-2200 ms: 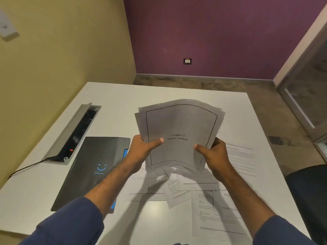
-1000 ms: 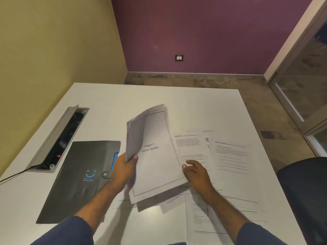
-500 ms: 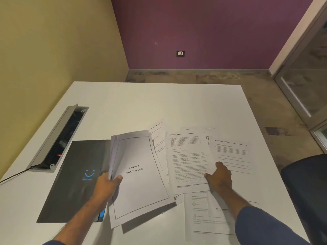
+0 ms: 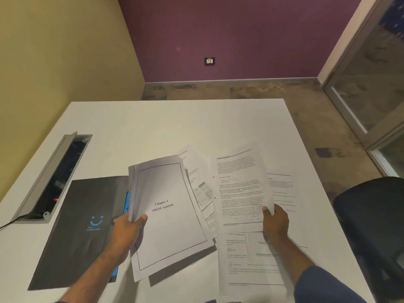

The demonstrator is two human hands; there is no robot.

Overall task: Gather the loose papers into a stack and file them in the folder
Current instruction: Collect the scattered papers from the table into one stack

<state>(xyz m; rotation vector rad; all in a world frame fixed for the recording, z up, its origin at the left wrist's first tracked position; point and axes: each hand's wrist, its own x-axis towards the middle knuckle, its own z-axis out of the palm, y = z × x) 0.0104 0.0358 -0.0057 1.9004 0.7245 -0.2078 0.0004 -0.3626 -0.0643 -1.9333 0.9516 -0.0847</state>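
Head view: the left hand [image 4: 129, 228] is closed on the near left edge of the gathered stack [image 4: 168, 215], thumb on top of the cover page that reads "Chapter 4 SWOT Analysis", fingers hidden underneath. The stack is tilted up off the white table [image 4: 153, 127], casting a shadow below its near edge, and its left side overlaps the dark folder [image 4: 83, 228], which lies closed toward the table's left edge, just beside the open cable tray [image 4: 54, 173].

The right hand [image 4: 275, 221] pinches the near right corner of a text-covered sheet [image 4: 240, 189], thumb on top, and the sheet's near part appears lifted off the others. More loose papers [image 4: 251, 259] lie flat toward the table's near right edge, a few fanned out between the stack and the held sheet, and one further page [image 4: 282, 189] peeks out to the right.

By my reading the step in hand is gathering: one more sheet is being taken up. The next move calls for bringing that sheet across onto the stack, roughly squared to it, then collecting the remaining pages before the folder is opened. A thin single sheet may flex or drag its neighbours.
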